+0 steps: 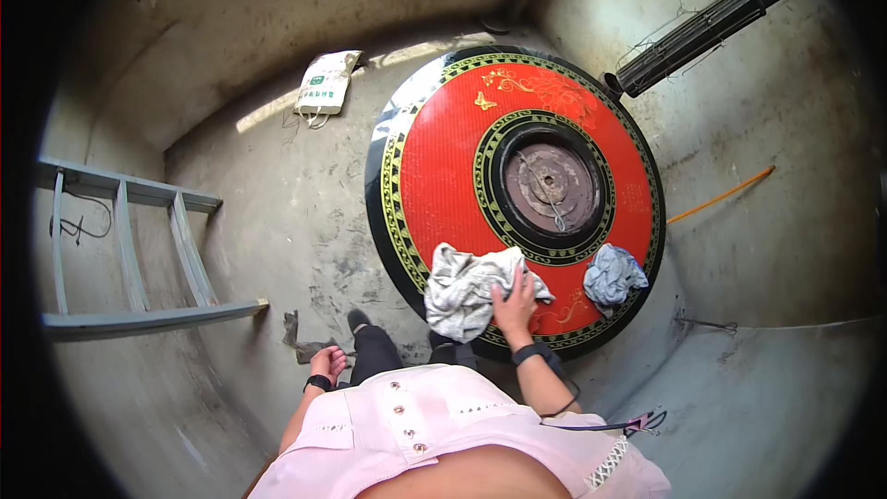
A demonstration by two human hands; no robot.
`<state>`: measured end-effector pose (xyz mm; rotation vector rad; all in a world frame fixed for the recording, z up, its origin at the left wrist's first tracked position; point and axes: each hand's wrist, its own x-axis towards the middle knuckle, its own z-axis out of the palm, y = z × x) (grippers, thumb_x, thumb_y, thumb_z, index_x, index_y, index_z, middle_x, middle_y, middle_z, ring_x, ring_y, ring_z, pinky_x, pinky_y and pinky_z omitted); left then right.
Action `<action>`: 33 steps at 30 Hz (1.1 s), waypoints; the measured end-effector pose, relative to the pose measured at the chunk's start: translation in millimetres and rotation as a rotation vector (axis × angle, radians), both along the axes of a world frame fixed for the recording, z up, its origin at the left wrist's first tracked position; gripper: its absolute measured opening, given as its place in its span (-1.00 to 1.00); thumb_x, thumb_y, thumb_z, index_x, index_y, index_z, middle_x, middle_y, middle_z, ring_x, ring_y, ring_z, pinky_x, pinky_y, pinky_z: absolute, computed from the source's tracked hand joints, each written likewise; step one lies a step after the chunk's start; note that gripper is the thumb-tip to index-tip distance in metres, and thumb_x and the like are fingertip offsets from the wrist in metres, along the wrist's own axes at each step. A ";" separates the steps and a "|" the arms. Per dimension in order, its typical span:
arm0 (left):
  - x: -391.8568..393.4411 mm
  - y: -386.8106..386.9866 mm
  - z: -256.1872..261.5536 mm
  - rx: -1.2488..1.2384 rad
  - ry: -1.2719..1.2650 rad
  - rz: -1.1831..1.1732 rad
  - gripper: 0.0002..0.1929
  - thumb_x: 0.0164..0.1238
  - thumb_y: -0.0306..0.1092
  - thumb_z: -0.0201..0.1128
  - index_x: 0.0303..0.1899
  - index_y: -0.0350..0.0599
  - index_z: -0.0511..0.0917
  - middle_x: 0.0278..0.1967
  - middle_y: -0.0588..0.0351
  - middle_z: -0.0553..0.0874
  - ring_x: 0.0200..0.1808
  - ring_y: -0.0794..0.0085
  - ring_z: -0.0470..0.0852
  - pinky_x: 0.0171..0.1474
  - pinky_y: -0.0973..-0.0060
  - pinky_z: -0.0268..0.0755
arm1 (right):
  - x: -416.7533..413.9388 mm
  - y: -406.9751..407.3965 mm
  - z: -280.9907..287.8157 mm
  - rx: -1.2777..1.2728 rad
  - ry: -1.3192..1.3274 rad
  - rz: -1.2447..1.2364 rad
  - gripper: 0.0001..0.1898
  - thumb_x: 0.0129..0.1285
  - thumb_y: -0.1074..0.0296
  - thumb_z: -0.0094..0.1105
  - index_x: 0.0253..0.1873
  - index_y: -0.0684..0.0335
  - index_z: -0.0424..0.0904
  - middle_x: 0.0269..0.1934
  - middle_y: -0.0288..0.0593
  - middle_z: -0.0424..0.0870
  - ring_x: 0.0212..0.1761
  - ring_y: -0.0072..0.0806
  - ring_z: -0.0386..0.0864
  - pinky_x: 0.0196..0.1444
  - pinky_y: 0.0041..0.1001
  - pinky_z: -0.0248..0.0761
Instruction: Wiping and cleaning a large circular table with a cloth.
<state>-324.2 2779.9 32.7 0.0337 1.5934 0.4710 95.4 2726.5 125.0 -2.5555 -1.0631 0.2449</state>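
My right hand rests on a crumpled white patterned cloth, fingers pressed into its right side. The cloth lies on the near edge of a round stove table with a glossy red top, black rim and gold patterned bands. Set in its middle is a worn round metal lid with a wire hook lying over it. A crumpled blue-grey cloth sits on the near right of the top, apart from my hand. My left hand hangs at my side with curled fingers and nothing visible in it.
A metal ladder stands at the left. On the floor towards the back wall lies a white bag bearing writing. A black stovepipe rises behind the table. An orange rod and a thin metal tool are at the right.
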 end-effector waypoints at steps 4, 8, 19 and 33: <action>-44.5 40.3 -3.1 0.056 0.009 -0.047 -0.82 0.20 -0.37 -0.06 -0.26 -0.17 0.47 -0.49 0.12 0.59 -0.55 0.47 0.58 -0.54 0.62 0.49 | -53.8 44.5 -41.0 -0.051 -0.114 -0.195 -0.23 0.05 -0.10 0.01 0.32 0.05 -0.06 0.20 0.35 -0.02 0.27 0.11 -0.05 0.18 0.03 -0.15; -84.5 71.7 -1.0 0.087 0.061 -0.102 -0.82 0.18 -0.36 -0.07 -0.26 -0.15 0.47 -0.49 0.13 0.59 -0.56 0.48 0.58 -0.57 0.63 0.46 | -83.8 82.1 -48.9 -0.045 -0.204 -0.163 -0.22 0.03 -0.10 0.02 0.31 0.07 -0.03 0.21 0.35 -0.03 0.30 0.07 -0.10 0.20 0.04 -0.18; -95.6 155.4 -13.2 -0.058 0.105 -0.203 -0.85 0.17 -0.37 -0.01 -0.29 -0.14 0.48 -0.50 0.14 0.59 -0.54 0.44 0.58 -0.55 0.55 0.47 | -71.8 234.2 -45.2 0.088 -0.189 -0.171 -0.31 0.09 0.07 -0.01 0.31 0.11 0.01 0.24 0.35 -0.07 0.34 0.09 -0.17 0.28 -0.02 -0.27; 18.7 353.4 43.8 0.111 0.047 -0.533 -0.81 0.20 -0.32 -0.06 -0.23 -0.15 0.43 -0.43 0.14 0.54 -0.41 0.37 0.55 -0.30 0.47 0.42 | -4.7 397.1 -20.7 0.705 0.306 0.095 -0.67 -0.09 0.53 -0.01 -0.17 0.09 0.57 0.00 -0.03 0.43 0.08 -0.14 0.34 0.11 -0.30 0.18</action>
